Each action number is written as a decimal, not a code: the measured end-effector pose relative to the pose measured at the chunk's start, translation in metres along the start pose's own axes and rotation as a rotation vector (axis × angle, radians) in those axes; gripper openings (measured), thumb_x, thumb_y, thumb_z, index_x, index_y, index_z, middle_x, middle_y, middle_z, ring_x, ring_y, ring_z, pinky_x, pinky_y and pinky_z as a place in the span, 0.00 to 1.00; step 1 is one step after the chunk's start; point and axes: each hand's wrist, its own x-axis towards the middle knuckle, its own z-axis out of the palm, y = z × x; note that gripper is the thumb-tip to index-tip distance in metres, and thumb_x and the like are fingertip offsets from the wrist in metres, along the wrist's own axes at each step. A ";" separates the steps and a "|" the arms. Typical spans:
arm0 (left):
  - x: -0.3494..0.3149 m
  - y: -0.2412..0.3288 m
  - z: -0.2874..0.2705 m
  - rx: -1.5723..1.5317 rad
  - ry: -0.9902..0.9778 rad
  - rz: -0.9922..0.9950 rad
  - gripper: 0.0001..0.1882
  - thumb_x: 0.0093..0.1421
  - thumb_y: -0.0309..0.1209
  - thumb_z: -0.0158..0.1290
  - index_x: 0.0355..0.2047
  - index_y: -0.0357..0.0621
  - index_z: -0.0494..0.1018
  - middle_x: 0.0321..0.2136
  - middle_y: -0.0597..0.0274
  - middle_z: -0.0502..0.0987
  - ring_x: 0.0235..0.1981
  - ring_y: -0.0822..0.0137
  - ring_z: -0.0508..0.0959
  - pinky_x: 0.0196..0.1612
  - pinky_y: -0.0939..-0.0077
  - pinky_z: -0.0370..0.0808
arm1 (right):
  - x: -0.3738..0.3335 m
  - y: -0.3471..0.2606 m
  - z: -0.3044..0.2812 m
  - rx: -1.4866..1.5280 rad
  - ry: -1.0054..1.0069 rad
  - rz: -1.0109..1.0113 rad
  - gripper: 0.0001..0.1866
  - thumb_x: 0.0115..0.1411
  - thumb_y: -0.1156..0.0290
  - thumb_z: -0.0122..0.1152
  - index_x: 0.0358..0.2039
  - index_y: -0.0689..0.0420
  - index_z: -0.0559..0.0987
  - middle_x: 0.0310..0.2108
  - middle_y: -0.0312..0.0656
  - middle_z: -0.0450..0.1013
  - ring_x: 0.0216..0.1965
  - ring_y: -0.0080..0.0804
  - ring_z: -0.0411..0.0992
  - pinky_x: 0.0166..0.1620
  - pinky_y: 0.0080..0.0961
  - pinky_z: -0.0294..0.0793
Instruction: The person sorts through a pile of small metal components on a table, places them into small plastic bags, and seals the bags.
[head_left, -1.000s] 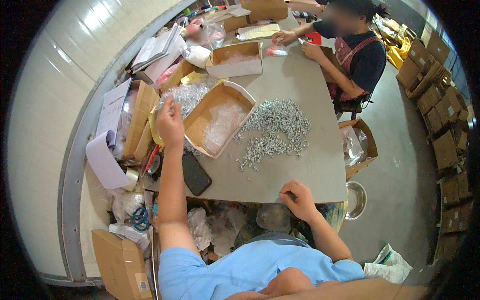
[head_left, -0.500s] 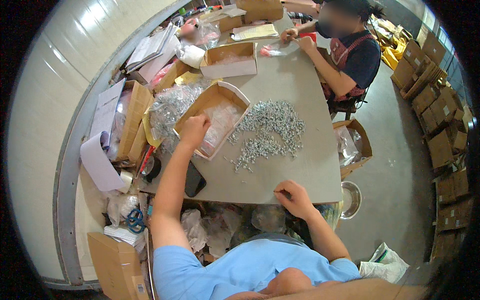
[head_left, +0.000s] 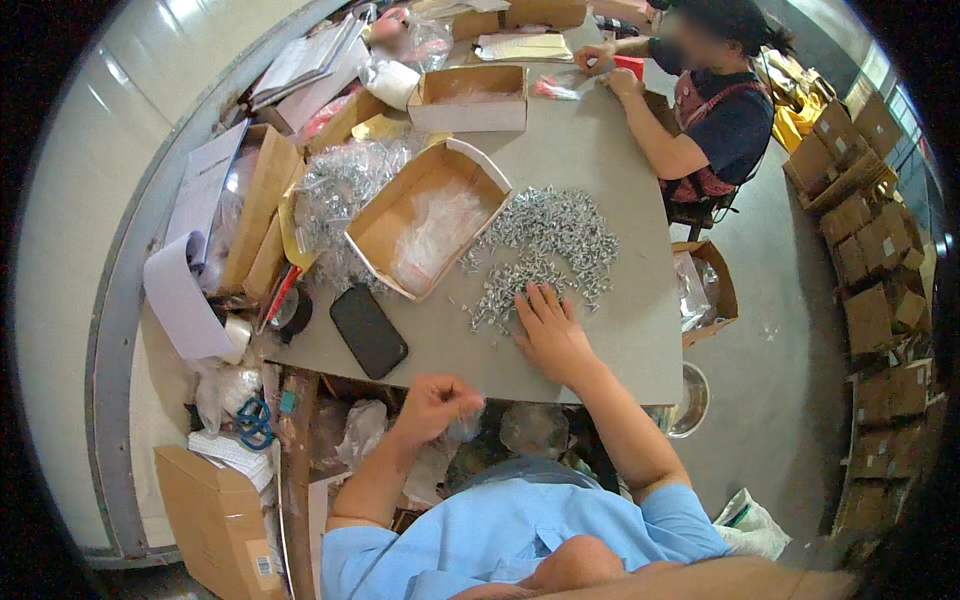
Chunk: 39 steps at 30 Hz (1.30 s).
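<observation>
My left hand (head_left: 438, 408) is closed in a pinch just off the table's front edge. From its fingertips hangs a small clear plastic bag (head_left: 466, 424), hard to see against the clutter below. My right hand (head_left: 550, 338) lies palm down with fingers spread, its fingertips touching the near side of a heap of small silvery screws (head_left: 555, 235). Left of the heap, an open cardboard box (head_left: 385, 215) holds a pile of clear plastic bags (head_left: 437, 235). A dark phone (head_left: 368, 330) lies on the table between that box and my left hand.
Another box (head_left: 468, 115) stands farther back. Packed screws in clear bags (head_left: 345, 200), papers and cartons crowd the left side. Across the table at the right, a co-worker (head_left: 715, 130) handles small items. A metal bowl (head_left: 692, 400) and stacked cartons (head_left: 870, 300) are on the floor.
My left hand has drawn back from the box of bags to the table's front edge. My right hand has reached forward from the edge onto the screws, its fingers spreading.
</observation>
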 end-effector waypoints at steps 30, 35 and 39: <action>-0.026 -0.144 0.094 0.260 -0.343 -0.320 0.30 0.47 0.40 0.63 0.47 0.38 0.68 0.42 0.53 0.73 0.43 0.63 0.73 0.46 0.70 0.70 | -0.084 0.010 -0.030 0.474 0.069 0.157 0.21 0.45 0.74 0.64 0.43 0.56 0.75 0.45 0.45 0.67 0.47 0.43 0.66 0.48 0.32 0.68; -0.028 -0.151 0.095 0.243 -0.344 -0.343 0.29 0.48 0.44 0.62 0.46 0.38 0.70 0.41 0.51 0.74 0.43 0.60 0.73 0.46 0.69 0.70 | -0.084 0.010 -0.030 0.470 0.108 0.165 0.19 0.45 0.76 0.62 0.42 0.57 0.76 0.42 0.45 0.68 0.44 0.43 0.68 0.46 0.31 0.69; -0.031 -0.167 0.095 0.199 -0.326 -0.283 0.31 0.48 0.46 0.62 0.47 0.38 0.70 0.42 0.50 0.74 0.43 0.60 0.73 0.45 0.68 0.70 | -0.082 0.009 -0.029 0.488 0.145 0.192 0.17 0.46 0.76 0.61 0.40 0.58 0.76 0.42 0.46 0.68 0.42 0.43 0.69 0.44 0.31 0.70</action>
